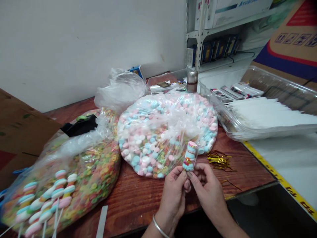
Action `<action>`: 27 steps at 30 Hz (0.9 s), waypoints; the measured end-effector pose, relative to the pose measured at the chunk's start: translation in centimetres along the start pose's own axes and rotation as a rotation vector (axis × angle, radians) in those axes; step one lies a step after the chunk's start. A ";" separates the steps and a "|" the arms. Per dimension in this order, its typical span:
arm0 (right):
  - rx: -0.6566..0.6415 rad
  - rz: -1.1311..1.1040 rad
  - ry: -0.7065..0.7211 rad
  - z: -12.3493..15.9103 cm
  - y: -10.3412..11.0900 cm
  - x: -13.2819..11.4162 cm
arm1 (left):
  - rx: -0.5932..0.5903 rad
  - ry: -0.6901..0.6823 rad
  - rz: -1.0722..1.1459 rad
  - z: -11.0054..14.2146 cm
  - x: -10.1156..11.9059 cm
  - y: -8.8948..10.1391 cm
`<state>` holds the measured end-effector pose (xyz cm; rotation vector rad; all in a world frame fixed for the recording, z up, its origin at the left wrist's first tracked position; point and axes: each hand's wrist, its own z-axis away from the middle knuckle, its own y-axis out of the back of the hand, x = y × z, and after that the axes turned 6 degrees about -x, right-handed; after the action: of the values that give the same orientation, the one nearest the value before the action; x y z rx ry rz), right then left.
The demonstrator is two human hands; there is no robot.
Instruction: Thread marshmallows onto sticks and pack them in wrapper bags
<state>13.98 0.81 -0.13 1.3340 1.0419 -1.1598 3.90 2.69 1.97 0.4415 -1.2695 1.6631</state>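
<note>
A candy skewer (190, 155) of pastel marshmallows and coloured rings stands upright in clear wrapping. My left hand (173, 190) pinches the gathered base of the wrapping between thumb and fingers. From the other side my right hand (209, 188) closes on the same base, thumb tips nearly meeting. The skewer's stick is hidden by my fingers. Gold twist ties (219, 161) lie in a loose pile beyond my right hand, with a single one nearer to it. Just behind the skewer lies a big clear bag of marshmallows (146, 148).
On the left, several unwrapped candy skewers (59, 188) rest on a bag of coloured candy rings (99, 172). A pale strip (101, 221) lies at the table's front. At right is a clear plastic tray (237, 132) with white sheets; a cardboard box (22, 138) stands left.
</note>
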 end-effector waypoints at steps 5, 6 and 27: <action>-0.053 0.193 0.124 -0.1 0.7 0.5 | -0.029 -0.116 -0.332 0.5 -0.1 0.7; -0.044 0.205 0.131 0.0 0.7 0.6 | -0.027 -0.194 -0.507 0.7 -0.1 0.9; -0.236 0.093 0.127 0.8 3.1 -2.7 | -0.402 -0.276 -0.688 2.7 4.9 1.5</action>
<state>16.51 -0.23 3.08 1.2658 1.1577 -0.8628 -0.33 2.56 5.90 0.7700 -1.4006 0.7688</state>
